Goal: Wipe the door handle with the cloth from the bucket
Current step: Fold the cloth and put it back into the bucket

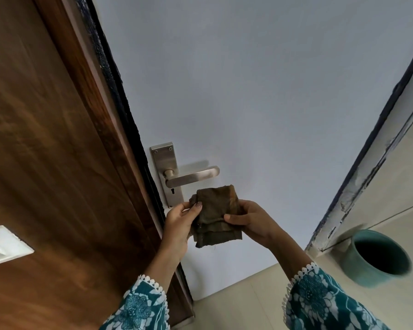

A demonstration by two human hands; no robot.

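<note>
A folded dark olive-brown cloth (216, 215) is held in front of the white door (260, 91), just below the handle. My left hand (180, 222) grips its left edge and my right hand (253, 222) grips its right edge. The silver lever door handle (192, 177) sticks out to the right from a metal backplate (163, 158) with a keyhole. The cloth's top edge lies a little under the lever and does not touch it. The teal bucket (358, 265) stands on the floor at the lower right.
A dark brown wooden panel (45, 151) fills the left side, with a white switch plate (3, 245) on it. A worn door frame edge (367, 163) runs along the right. Pale floor tiles (248, 294) lie below.
</note>
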